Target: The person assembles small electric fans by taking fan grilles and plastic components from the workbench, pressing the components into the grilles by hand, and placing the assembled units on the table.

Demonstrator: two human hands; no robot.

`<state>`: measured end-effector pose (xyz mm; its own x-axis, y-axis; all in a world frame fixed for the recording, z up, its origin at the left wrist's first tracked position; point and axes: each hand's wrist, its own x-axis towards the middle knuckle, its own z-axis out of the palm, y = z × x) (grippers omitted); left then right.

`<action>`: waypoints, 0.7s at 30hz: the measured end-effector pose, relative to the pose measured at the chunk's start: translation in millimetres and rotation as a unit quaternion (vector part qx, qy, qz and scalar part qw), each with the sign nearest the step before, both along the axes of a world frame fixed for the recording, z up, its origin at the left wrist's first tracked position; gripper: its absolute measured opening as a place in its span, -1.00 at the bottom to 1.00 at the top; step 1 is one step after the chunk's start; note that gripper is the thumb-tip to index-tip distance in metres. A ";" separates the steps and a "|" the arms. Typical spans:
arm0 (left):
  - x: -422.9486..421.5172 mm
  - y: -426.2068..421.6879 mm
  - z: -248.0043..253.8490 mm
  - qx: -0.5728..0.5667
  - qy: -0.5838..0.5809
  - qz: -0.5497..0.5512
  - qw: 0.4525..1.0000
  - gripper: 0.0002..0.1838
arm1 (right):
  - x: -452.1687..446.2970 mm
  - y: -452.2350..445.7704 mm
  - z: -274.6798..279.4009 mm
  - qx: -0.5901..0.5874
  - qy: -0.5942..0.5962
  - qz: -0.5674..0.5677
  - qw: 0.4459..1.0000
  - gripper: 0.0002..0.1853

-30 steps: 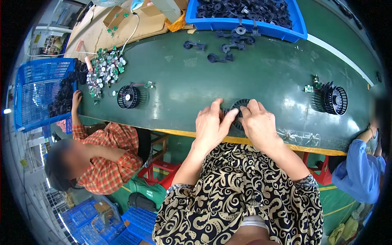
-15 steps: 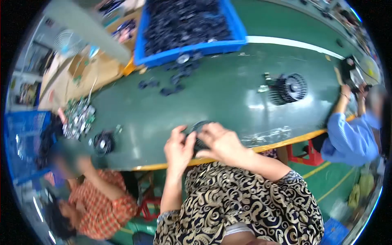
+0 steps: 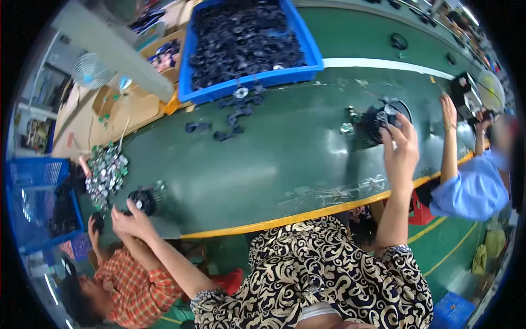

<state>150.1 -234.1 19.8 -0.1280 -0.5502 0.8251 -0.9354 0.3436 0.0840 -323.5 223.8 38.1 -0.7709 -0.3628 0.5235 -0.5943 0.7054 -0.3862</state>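
My right hand (image 3: pixel 402 148) reaches across the table, its fingers and thumb closed at the edge of a black slatted blower wheel (image 3: pixel 375 124) lying on its side. A small light piece shows near the fingertips, too blurred to name. On the far left, my left hand (image 3: pixel 136 223) is stretched out with fingers apart and holds nothing I can see. Just above it a smaller black fan wheel (image 3: pixel 143 200) with a pale hub rests on the table; whether the hand touches it is unclear.
A blue bin (image 3: pixel 249 82) heaped with black parts stands at the back, several parts loose before it. Small metal and green pieces (image 3: pixel 107 172) lie in a pile at left. One co-worker in orange checks (image 3: pixel 137 290) sits left, another in blue (image 3: pixel 466 189) right.
My hands were together at the table's front around a dark round part. They have since parted, left hand to the left and right hand to the blower wheel. That part is no longer between them.
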 end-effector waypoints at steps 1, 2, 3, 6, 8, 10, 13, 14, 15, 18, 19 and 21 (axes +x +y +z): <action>17.0 -12.4 -7.2 0.051 -0.013 0.044 0.998 -0.30 | -10.0 5.2 -6.4 0.067 0.004 -0.014 0.998 -0.76; 29.3 -22.5 -15.4 0.071 0.008 0.052 0.996 -0.30 | -14.9 7.6 -12.0 0.068 0.016 -0.017 0.997 -0.75; 41.2 -35.7 -22.2 0.087 0.031 0.062 0.994 -0.30 | -16.4 7.6 -16.0 0.067 0.027 -0.018 0.997 -0.75; 49.6 -50.0 -41.6 0.115 0.177 -0.018 0.977 -0.38 | -7.2 -0.6 -5.5 0.088 0.041 -0.053 0.994 -0.72; 38.9 -37.5 -38.2 0.210 0.293 -0.098 0.927 -0.44 | 2.7 -15.6 2.0 0.059 0.096 -0.038 0.993 -0.72; 10.5 -4.6 -16.7 0.317 0.339 -0.123 0.877 -0.49 | 13.8 -38.8 1.8 0.023 0.074 0.075 0.994 -0.73; 5.4 12.2 -38.5 0.367 0.328 -0.159 0.856 -0.40 | 43.1 -86.0 1.8 0.024 -0.042 0.236 0.970 -0.74; -16.4 38.8 -20.5 0.409 0.341 -0.151 0.833 -0.39 | 52.3 -104.6 0.1 0.036 -0.070 0.273 0.959 -0.73; -39.9 66.8 -1.9 0.448 0.353 -0.142 0.809 -0.37 | 59.8 -124.2 -3.9 0.048 -0.099 0.311 0.944 -0.73; -59.8 106.5 -21.6 0.480 0.344 -0.172 0.788 -0.36 | 75.7 -182.7 -23.7 0.016 -0.108 0.400 0.910 -0.70; -70.9 129.0 -11.7 0.512 0.328 -0.179 0.774 -0.34 | 81.8 -201.2 -25.0 0.010 -0.098 0.420 0.902 -0.68; -79.6 163.6 -12.2 0.546 0.313 -0.241 0.739 -0.33 | 89.9 -232.0 -33.8 0.002 -0.074 0.450 0.890 -0.65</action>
<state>70.5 -70.5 7.5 -0.3078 -0.9466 -0.0960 -0.3860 0.0320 0.9219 -233.6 -8.2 4.3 -0.2270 -0.8704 0.4369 -0.8621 -0.0290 -0.5058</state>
